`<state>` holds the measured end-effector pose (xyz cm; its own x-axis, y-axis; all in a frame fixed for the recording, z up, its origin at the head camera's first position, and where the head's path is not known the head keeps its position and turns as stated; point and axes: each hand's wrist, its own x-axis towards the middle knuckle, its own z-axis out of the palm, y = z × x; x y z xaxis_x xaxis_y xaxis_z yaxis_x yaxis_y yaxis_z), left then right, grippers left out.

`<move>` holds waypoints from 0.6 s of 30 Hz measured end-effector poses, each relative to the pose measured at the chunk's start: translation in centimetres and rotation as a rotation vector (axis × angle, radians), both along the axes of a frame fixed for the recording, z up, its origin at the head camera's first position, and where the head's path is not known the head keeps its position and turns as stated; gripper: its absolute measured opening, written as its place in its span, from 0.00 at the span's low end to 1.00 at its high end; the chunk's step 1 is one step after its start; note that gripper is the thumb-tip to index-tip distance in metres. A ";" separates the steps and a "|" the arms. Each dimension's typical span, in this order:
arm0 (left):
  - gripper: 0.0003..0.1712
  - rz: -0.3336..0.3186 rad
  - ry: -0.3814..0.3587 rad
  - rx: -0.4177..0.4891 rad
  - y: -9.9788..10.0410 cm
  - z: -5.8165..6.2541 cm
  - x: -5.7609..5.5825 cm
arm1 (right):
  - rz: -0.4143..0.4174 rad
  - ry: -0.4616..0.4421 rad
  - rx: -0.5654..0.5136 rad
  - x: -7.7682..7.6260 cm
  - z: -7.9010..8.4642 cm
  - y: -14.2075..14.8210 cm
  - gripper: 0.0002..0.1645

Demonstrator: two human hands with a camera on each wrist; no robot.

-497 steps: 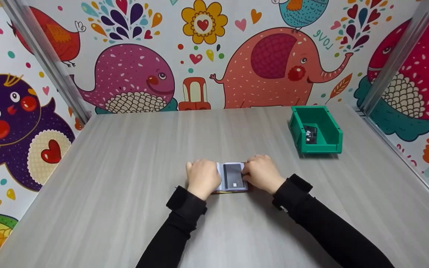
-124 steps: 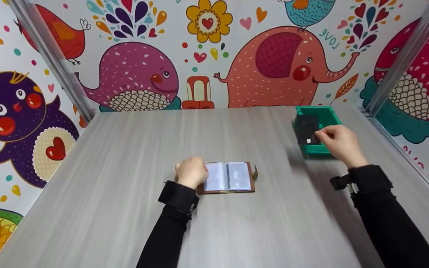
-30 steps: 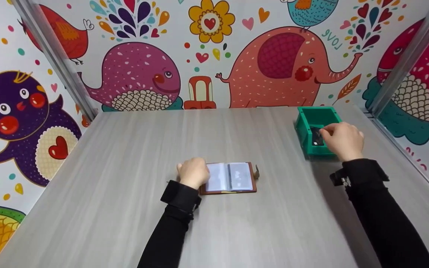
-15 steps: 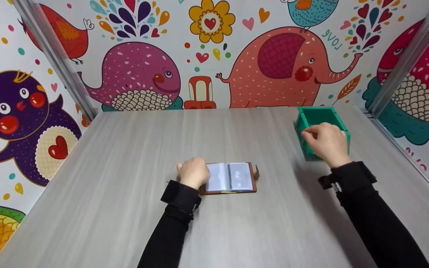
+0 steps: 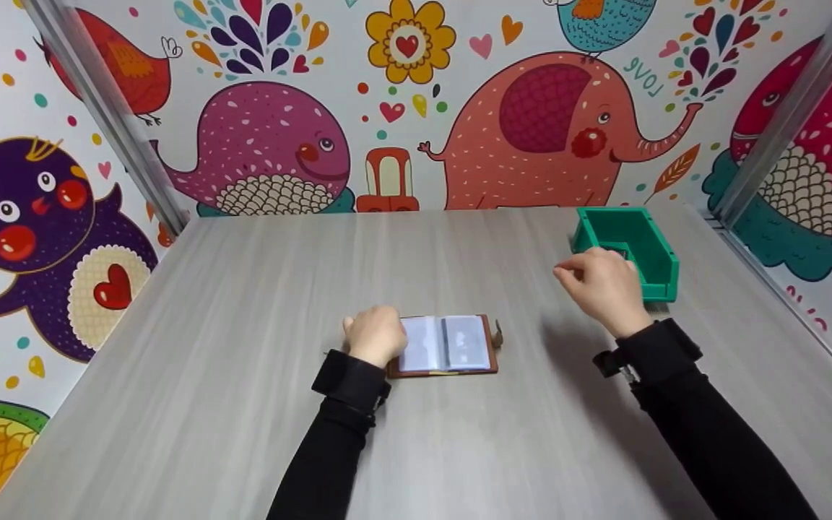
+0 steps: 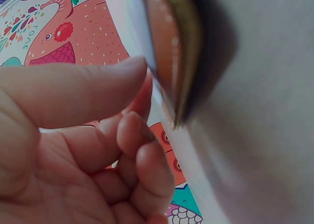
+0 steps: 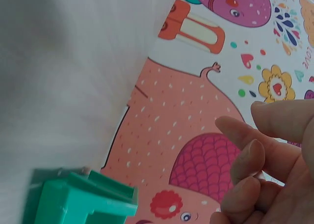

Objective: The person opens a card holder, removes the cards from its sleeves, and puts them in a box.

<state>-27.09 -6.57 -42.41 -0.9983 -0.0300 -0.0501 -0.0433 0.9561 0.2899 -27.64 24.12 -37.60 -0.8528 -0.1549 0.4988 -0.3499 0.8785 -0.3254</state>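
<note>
A small brown card holder (image 5: pixel 468 344) lies spread on the table, its clear pocket pages facing up and a strap tab at its right edge. My left hand (image 5: pixel 375 334) pinches its left edge; in the left wrist view the thumb (image 6: pixel 108 86) and index finger meet at the brown cover (image 6: pixel 167 42). To the right, my right hand (image 5: pixel 606 290) hovers in front of a green bin (image 5: pixel 665 292), holding nothing. Its thumb and index finger stand slightly apart in the right wrist view, the other fingers loosely curled. Only a dark bit of the cards (image 5: pixel 618 251) in the bin shows behind that hand.
The wood-grain table (image 5: pixel 279 289) meets a cartoon-printed wall (image 5: pixel 401 108) at the back. Metal posts (image 5: pixel 109 115) rise at the left and right back corners.
Earlier, a card lay in the right pocket; later my right hand held a black card over the bin. It has let the card go there and moved left. The left hand stays put.
</note>
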 end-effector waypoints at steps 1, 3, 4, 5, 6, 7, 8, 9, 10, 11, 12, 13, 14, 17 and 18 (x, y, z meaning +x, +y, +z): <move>0.03 0.000 0.001 0.001 0.0 0.0 0.0 | 0.005 0.008 0.004 0.0 -0.1 -0.2 0.12; 0.05 -0.001 0.003 0.002 0.0 0.0 0.0 | 0.015 0.015 0.006 0.1 -0.3 -0.6 0.12; 0.06 -0.002 0.004 0.002 0.0 0.0 0.0 | 0.019 0.014 0.006 0.1 -0.4 -0.8 0.12; 0.06 -0.002 0.004 0.004 0.0 0.0 0.0 | 0.023 0.010 0.003 0.1 -0.5 -1.0 0.11; 0.07 -0.003 0.004 0.005 0.0 0.0 0.0 | 0.027 0.006 0.003 0.1 -0.6 -1.2 0.11; 0.07 -0.003 0.004 0.007 0.0 0.0 0.0 | 0.031 0.002 0.004 0.1 -0.7 -1.4 0.11; 0.07 -0.002 0.003 0.007 0.0 -0.1 0.0 | 0.034 -0.002 0.004 0.1 -0.8 -1.5 0.11; 0.07 -0.003 0.004 0.007 0.0 0.0 0.0 | 0.038 -0.008 0.004 0.1 -0.9 -1.7 0.11; 0.07 -0.004 0.005 0.006 0.0 -0.1 0.0 | 0.043 -0.013 0.007 0.1 -1.0 -1.9 0.11; 0.07 -0.006 0.006 0.005 0.0 0.0 0.0 | 0.047 -0.019 0.010 0.2 -1.1 -2.1 0.10; 0.07 -0.007 0.006 0.005 -0.1 -0.1 0.0 | 0.050 -0.025 0.015 0.2 -1.3 -2.4 0.10; 0.07 -0.006 0.004 0.004 -0.1 -0.1 0.0 | 0.053 -0.032 0.019 0.3 -1.4 -2.6 0.10; 0.06 -0.006 0.002 0.004 -0.1 -0.1 -0.1 | 0.056 -0.040 0.024 0.3 -1.5 -2.8 0.10; 0.05 -0.005 -0.004 0.006 -0.1 -0.1 -0.1 | 0.063 -0.068 0.036 0.4 -1.7 -3.6 0.10; 0.05 -0.003 -0.006 0.006 -0.1 -0.1 -0.1 | 0.068 -0.075 0.037 0.4 -1.8 -3.9 0.09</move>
<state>-27.19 -6.64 -42.50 -0.9981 -0.0265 -0.0565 -0.0420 0.9544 0.2955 -27.26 20.26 -39.43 -0.8742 -0.2307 0.4272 -0.3851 0.8654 -0.3206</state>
